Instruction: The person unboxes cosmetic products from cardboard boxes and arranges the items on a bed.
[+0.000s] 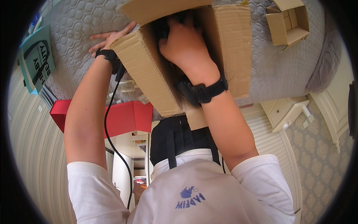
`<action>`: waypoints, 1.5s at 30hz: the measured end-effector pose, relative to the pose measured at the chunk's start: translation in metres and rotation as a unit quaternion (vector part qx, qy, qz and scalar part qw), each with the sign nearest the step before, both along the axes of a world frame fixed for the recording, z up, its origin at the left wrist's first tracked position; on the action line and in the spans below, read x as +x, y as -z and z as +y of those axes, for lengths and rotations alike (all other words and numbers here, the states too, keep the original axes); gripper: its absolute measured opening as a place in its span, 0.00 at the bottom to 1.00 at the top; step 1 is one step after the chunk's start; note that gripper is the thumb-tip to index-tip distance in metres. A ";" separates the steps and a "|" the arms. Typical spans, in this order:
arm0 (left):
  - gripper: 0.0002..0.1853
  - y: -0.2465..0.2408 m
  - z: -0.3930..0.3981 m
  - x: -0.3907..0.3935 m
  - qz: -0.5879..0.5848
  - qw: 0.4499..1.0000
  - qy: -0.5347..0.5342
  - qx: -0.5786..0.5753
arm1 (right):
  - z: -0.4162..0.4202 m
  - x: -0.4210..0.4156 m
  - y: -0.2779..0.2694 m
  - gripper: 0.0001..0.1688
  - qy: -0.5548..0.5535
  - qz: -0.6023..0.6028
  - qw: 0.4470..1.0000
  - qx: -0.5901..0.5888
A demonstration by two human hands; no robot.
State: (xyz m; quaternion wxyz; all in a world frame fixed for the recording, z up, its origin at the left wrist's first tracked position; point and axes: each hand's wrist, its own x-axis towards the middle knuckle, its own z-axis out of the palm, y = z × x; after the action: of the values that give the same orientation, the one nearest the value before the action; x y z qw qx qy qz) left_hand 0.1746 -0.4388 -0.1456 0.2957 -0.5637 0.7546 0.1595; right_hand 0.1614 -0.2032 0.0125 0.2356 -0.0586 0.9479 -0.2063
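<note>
A cardboard box (235, 53) stands in front of me on a grey quilted bed cover, its flaps folded outward. My right hand (184, 42) reaches down into it, fingers spread among dark things whose kind I cannot make out. Whether those fingers grip anything is hidden in the shadow. Outside the box, my left hand (113, 39) rests on the cover beside the left flap (148, 72), fingers apart. The flap hides part of that hand. Each wrist wears a black strap, and a black cable runs from the left one.
A smaller open cardboard box (296, 25) lies at the upper right. Clear glass bottles (127, 86) lie left of the big box, near a red box (120, 117). A teal bag (39, 58) with printed writing sits at the far left. A grey pillow (324, 64) is at right.
</note>
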 end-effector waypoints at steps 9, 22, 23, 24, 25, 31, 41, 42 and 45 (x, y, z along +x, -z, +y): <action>0.91 -0.024 0.015 -0.003 -0.007 1.000 0.007 0.005 | 0.010 -0.021 -0.010 0.29 -0.020 -0.057 0.998 -0.022; 0.67 -0.029 -0.001 0.005 -0.062 0.982 0.133 0.123 | 0.020 0.044 -0.041 0.15 -0.139 0.045 0.986 0.074; 0.67 -0.029 -0.001 0.005 -0.055 0.983 0.130 0.117 | 0.017 0.041 -0.040 0.15 -0.133 0.037 0.988 0.075; 0.67 -0.028 -0.001 0.005 -0.051 0.984 0.129 0.111 | 0.013 0.039 -0.039 0.15 -0.128 0.030 0.988 0.076; 0.67 -0.028 -0.002 0.006 -0.046 0.985 0.128 0.106 | 0.010 0.038 -0.037 0.15 -0.123 0.022 0.989 0.077; 0.68 -0.027 -0.002 0.007 -0.037 0.986 0.122 0.104 | 0.013 0.041 -0.036 0.22 -0.092 -0.042 0.995 0.017; 0.69 -0.021 0.002 0.005 -0.015 0.989 0.116 0.090 | 0.029 0.041 -0.035 0.30 -0.071 -0.013 0.996 -0.049; 0.69 -0.020 0.002 0.005 -0.012 0.989 0.116 0.088 | 0.031 0.041 -0.032 0.30 -0.066 -0.015 0.995 -0.070; 0.69 -0.018 0.001 0.004 -0.003 0.990 0.113 0.079 | 0.028 0.050 -0.020 0.30 -0.060 0.049 0.994 -0.074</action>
State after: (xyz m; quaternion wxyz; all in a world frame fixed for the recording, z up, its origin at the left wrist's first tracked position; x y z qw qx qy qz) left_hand 0.1791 -0.4378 -0.1277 0.3580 -0.4500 0.7975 0.1824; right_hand 0.2116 -0.1749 0.0329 0.1960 -0.1430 0.9352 -0.2578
